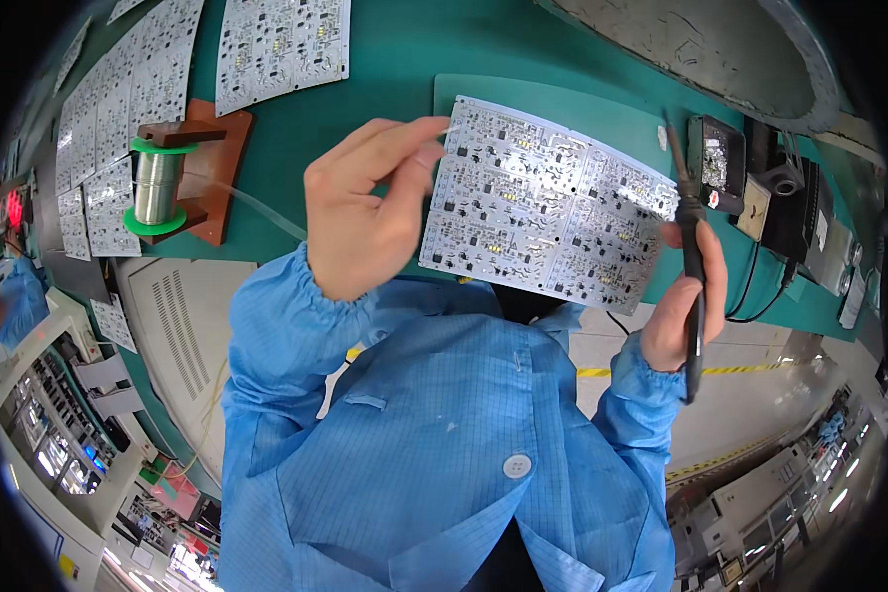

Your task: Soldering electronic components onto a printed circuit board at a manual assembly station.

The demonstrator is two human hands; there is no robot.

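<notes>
Over the left edge of a white circuit board panel (538,197), my left hand (370,202) is closed in a pinch. A thin, pale end of solder wire (451,129) pokes out past its fingertips. From the solder spool (158,187) with green flanges, a clear strand (266,212) runs towards this hand and passes out of sight behind it. My right hand (689,296) grips a black soldering iron (694,237) upright beside the panel's right edge, its tip pointing away from me. The tip is apart from the board.
Several more circuit board panels (284,49) lie at the far left. The spool sits on a brown stand (229,178). At right are a black tray of metal scraps (717,163) and a black box (794,212) with cables. A large grey curved object (720,49) overhangs the far right.
</notes>
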